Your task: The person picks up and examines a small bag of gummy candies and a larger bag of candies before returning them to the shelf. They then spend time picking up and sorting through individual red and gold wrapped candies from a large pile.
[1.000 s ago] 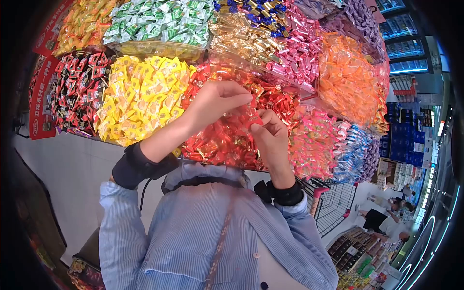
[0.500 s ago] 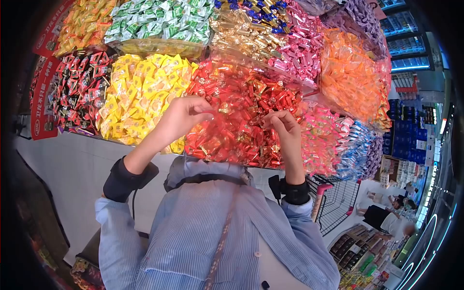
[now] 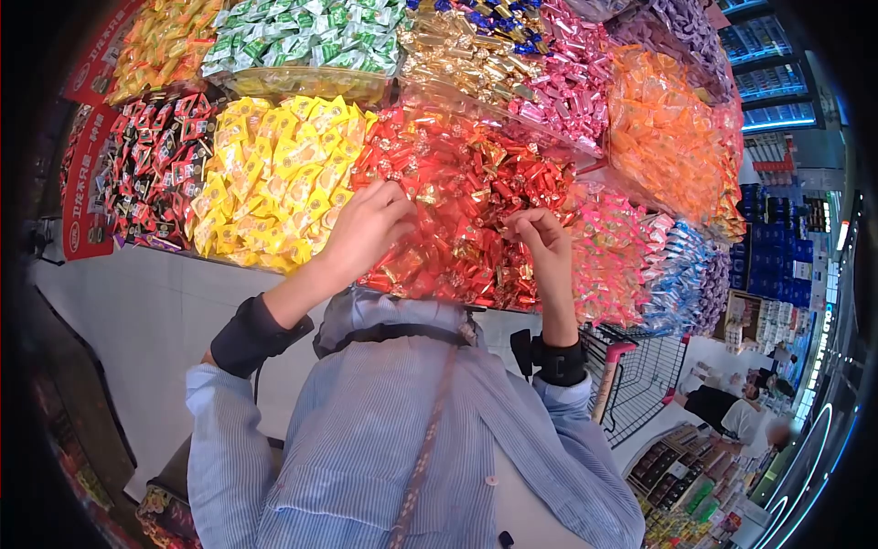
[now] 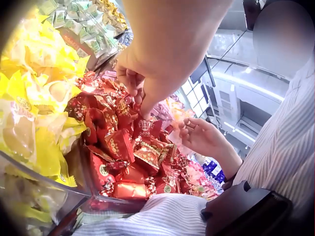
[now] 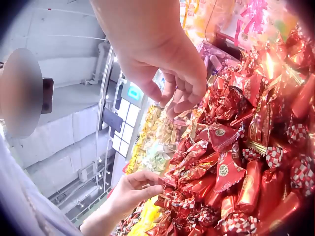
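My left hand point(image 3: 370, 224) reaches over the left part of a heap of red-wrapped candies point(image 3: 457, 247). In the left wrist view its thumb and fingers pinch a red candy packet point(image 4: 146, 127) with gold print, right at the heap's surface. My right hand point(image 3: 546, 242) hovers over the right side of the same heap, fingers loosely curled, with nothing visible between them. Red twist-wrapped candies with checkered ends point(image 5: 253, 184) lie below it in the right wrist view.
Yellow packets point(image 3: 274, 183) and black-red packets point(image 3: 160, 169) lie to the left. Pink-wrapped candies point(image 3: 608, 265) and orange packets point(image 3: 663, 137) are on the right; green-white packets point(image 3: 306, 41) sit behind. A shopping cart point(image 3: 636, 380) stands at the right, with people beyond it.
My hands, together over the red candies at first, have moved apart. The left hand went left and then came down onto the heap; the right moved slightly right and has since stayed nearly still.
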Available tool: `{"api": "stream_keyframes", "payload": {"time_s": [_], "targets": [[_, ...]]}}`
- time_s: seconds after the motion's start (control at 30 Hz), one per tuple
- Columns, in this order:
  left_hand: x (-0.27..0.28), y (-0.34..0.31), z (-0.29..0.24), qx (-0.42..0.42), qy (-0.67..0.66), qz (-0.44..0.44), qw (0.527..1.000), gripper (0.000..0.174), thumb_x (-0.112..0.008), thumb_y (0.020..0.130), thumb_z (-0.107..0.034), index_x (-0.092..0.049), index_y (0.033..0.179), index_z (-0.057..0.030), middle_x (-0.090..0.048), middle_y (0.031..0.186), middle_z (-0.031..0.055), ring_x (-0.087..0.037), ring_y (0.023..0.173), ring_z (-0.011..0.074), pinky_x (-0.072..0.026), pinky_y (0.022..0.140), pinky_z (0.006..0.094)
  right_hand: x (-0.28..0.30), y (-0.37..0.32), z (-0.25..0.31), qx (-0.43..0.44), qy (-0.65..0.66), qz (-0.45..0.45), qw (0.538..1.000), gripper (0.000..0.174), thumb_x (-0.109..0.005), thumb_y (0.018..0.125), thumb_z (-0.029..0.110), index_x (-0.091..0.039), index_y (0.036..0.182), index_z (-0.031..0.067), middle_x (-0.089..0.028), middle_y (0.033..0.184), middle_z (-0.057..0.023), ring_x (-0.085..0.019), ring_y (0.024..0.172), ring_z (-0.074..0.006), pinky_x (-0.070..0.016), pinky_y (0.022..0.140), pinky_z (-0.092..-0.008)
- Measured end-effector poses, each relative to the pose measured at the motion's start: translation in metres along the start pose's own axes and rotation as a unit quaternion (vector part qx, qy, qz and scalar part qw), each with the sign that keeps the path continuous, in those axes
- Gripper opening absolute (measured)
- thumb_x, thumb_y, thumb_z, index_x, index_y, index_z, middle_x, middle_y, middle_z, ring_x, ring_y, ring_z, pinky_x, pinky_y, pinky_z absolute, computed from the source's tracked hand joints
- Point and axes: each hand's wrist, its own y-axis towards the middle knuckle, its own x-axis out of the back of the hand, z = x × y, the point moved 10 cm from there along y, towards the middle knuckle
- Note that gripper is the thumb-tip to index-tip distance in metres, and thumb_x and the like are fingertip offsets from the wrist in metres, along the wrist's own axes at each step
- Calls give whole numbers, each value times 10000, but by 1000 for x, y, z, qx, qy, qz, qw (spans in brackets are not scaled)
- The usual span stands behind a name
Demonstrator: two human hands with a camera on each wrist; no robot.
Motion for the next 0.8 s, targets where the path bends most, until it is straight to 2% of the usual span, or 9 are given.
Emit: {"api": "stream_keyframes", "payload": {"time_s": [0.07,0.17,0.27,0.37,0.47,0.57,0.67,0.7,0.8], "targets": [[1,0,0,2,-5,-4,1000,191,-699,707,-114,-606,864,-59,-534,856,71,-539,846,262,-450,719,358,1,-1,-4,22,-8,1,1000,56,-553,893,67,-570,910,16,-629,929,-50,-580,818,-96,-469,713,-247],[4,0,-1,5,-5,-8,1000,211,-703,708,-119,-602,883,-57,-534,854,76,-541,849,268,-452,717,363,3,-1,2,14,-217,-42,975,90,-598,835,28,-577,923,21,-618,882,-55,-579,784,-125,-463,711,-270],[4,0,-2,6,-9,-3,1000,222,-705,710,-121,-601,895,-55,-536,855,82,-544,847,274,-454,710,367,-8,2,23,141,-389,-44,909,182,-624,774,15,-585,951,33,-583,863,-81,-573,776,-203,-457,727,-303],[4,2,-4,1,-15,-3,1000,231,-707,711,-123,-601,904,-53,-542,859,88,-546,851,278,-455,712,368,-25,6,37,199,-435,-36,878,208,-631,746,14,-593,950,31,-553,876,-103,-552,793,-278,-452,753,-332],[10,4,-9,1,-23,-5,1000,235,-707,711,-113,-602,911,-45,-546,862,93,-546,849,286,-457,719,364,-33,11,28,209,-484,-7,850,173,-637,776,-6,-597,943,18,-542,938,-101,-577,784,-241,-463,671,-299],[19,8,-10,3,-49,-14,999,220,-696,727,-90,-604,920,-37,-556,881,96,-550,860,286,-459,728,357,-28,12,40,210,-407,-5,889,149,-630,770,-42,-601,907,7,-563,927,-103,-586,812,-240,-468,685,-298],[29,15,-18,12,-106,-25,994,191,-663,762,-74,-607,945,-54,-566,890,99,-558,845,271,-459,721,345,-32,-19,99,339,-370,-57,863,214,-638,721,-84,-599,905,18,-586,921,-108,-595,843,-272,-483,709,-314],[32,18,-24,16,-130,-26,991,183,-649,777,-71,-609,955,-64,-570,889,100,-561,834,265,-458,716,340,-40,-34,111,392,-378,-58,837,252,-660,693,-112,-595,897,21,-603,948,-130,-615,835,-277,-503,691,-321],[27,29,-36,69,-260,28,963,165,-611,846,-91,-610,1004,-43,-608,888,75,-591,796,185,-467,703,291,-56,-68,125,500,-346,-24,794,242,-664,707,-94,-598,908,22,-608,944,-151,-621,825,-294,-517,664,-347]]}}
